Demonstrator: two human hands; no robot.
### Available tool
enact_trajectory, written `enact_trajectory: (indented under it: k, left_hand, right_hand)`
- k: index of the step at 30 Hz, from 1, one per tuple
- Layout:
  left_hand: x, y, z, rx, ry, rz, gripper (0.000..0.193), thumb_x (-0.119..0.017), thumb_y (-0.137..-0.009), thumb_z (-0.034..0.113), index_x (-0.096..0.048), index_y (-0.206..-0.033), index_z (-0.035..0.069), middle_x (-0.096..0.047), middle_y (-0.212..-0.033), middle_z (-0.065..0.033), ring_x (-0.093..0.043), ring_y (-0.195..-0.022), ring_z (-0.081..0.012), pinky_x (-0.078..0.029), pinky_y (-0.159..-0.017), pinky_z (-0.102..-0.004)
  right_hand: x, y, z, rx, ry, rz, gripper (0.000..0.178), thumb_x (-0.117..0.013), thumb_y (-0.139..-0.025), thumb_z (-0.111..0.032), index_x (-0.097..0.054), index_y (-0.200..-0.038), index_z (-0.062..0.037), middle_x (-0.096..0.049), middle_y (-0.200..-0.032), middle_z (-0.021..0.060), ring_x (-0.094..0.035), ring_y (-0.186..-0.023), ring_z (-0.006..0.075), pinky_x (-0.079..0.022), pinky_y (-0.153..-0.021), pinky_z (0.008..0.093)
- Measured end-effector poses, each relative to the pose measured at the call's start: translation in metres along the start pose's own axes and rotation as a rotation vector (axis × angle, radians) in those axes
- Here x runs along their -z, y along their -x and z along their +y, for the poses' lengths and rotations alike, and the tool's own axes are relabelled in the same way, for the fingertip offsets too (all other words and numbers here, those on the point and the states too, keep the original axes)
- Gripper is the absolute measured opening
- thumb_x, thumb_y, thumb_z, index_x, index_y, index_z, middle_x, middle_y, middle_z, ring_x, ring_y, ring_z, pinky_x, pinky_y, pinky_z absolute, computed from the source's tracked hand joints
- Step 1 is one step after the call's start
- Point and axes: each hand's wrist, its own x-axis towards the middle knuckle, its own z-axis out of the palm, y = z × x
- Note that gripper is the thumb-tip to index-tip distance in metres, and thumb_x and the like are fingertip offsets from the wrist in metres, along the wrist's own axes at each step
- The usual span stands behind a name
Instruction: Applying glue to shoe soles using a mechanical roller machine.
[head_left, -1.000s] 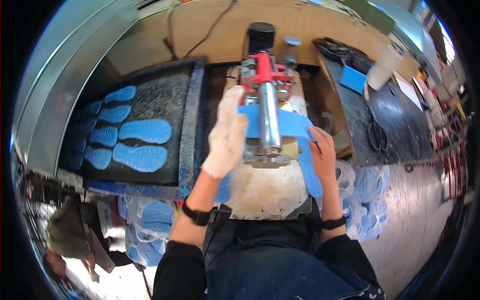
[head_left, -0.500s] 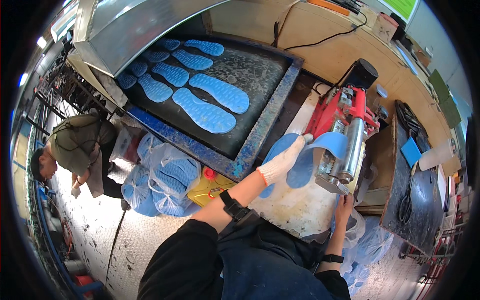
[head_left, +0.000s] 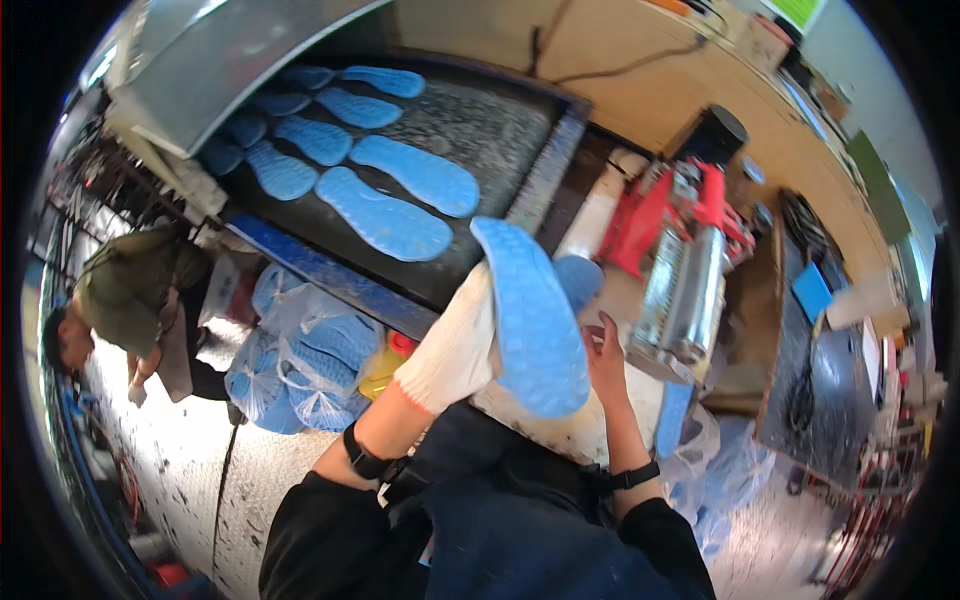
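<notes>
1. Clearly, the raised blue insole [head_left: 535,325] is curved and bumpy, tilted above the worn, stained pale board [head_left: 555,422].
2. The left hand [head_left: 450,345], in a white knit glove, grips this insole, its fingers hidden behind it.
3. The bare right hand [head_left: 607,362] is partly open, fingers bent, just beside the insole's edge; I cannot tell if they touch.
4. Clear plastic bags [head_left: 325,400] hold more ridged blue insoles [head_left: 335,340].
</notes>
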Motion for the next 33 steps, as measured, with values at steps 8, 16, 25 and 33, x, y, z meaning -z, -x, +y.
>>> enact_trajectory:
  k: [8,16,25,33]
  left_hand:
    - [0.034,-0.151,0.116,-0.356,0.048,0.107,0.042,-0.038,-0.100,0.040,-0.051,-0.118,0.004,-0.059,-0.115,-0.0126,-0.058,-0.105,-0.0259,-0.045,-0.098,-0.0417]
    - [0.067,-0.239,0.162,-0.307,0.150,0.407,0.055,-0.047,-0.094,0.050,-0.050,-0.124,0.004,-0.055,-0.126,-0.0109,-0.054,-0.114,-0.0243,-0.042,-0.101,-0.0416]
    - [0.039,-0.219,0.168,-0.534,-1.027,0.948,0.074,-0.052,-0.086,0.044,-0.040,-0.127,-0.017,-0.050,-0.127,-0.0333,-0.051,-0.118,-0.0429,-0.039,-0.101,-0.0396]
    - [0.016,-0.061,0.055,-0.719,-0.982,0.329,0.049,-0.051,-0.094,0.015,-0.036,-0.138,-0.001,-0.052,-0.125,-0.0151,-0.055,-0.107,-0.0203,-0.044,-0.091,-0.0303]
  right_hand:
    - [-0.047,-0.025,-0.031,-0.177,-0.009,0.255,0.089,-0.079,-0.073,-0.011,-0.024,-0.143,-0.0005,-0.060,-0.102,0.0177,-0.063,-0.080,0.0213,-0.054,-0.070,0.0325]
    - [-0.045,-0.030,-0.013,-0.300,-0.154,0.200,0.059,-0.072,-0.075,-0.004,-0.046,-0.128,0.0004,-0.062,-0.082,0.0064,-0.058,-0.073,0.0131,-0.048,-0.066,0.0256]
    - [-0.006,-0.003,-0.024,-0.402,-0.662,0.185,0.029,-0.057,-0.082,-0.009,-0.054,-0.111,-0.0057,-0.058,-0.102,0.0031,-0.056,-0.087,0.0127,-0.046,-0.072,0.0279]
    - [0.073,0.068,-0.024,-0.441,-0.692,0.255,0.045,-0.052,-0.078,-0.009,-0.053,-0.123,0.0005,-0.060,-0.110,0.0077,-0.056,-0.103,0.0180,-0.045,-0.090,0.0297]
